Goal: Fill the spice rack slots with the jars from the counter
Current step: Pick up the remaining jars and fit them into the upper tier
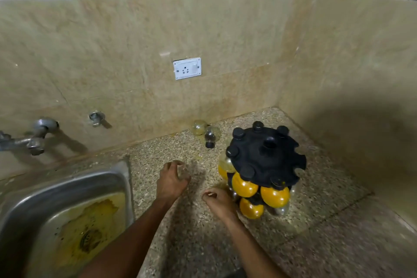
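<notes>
A round black spice rack (266, 156) stands on the speckled stone counter (171, 149), toward the right corner of the tiled wall (135, 47). Its top disc has notches around the rim; several hold black-capped jars by the neck, while a few notches on the near right side are open. Below the disc hang rounded clear jars. Three at the front are filled with a bright orange-yellow powder: one upper left (244, 185), one upper right (275, 196), one lower down (251, 207). A paler jar (226, 163) at the rack's left edge looks to hold something yellowish, though its contents are hard to make out.

Two loose jars wait on the counter by the wall, well apart from the hands — a clear, seemingly empty one (198, 127) lying against the tiles, and just beside it a jar with dark contents and a black cap (211, 136).

The left hand (172, 179) hovers over the counter with fingers curled downward; a faint, blurred clear shape sits at its fingertips, and whether it grips anything I cannot tell. The right hand (220, 201) is next to the rack's lower jars, fingers loosely curled, holding nothing visible.

To the left lies a steel sink (74, 184) — its basin stained yellow around the drain. Taps (33, 135) jut from the wall above it, and a white socket (187, 68) is mounted higher up.
</notes>
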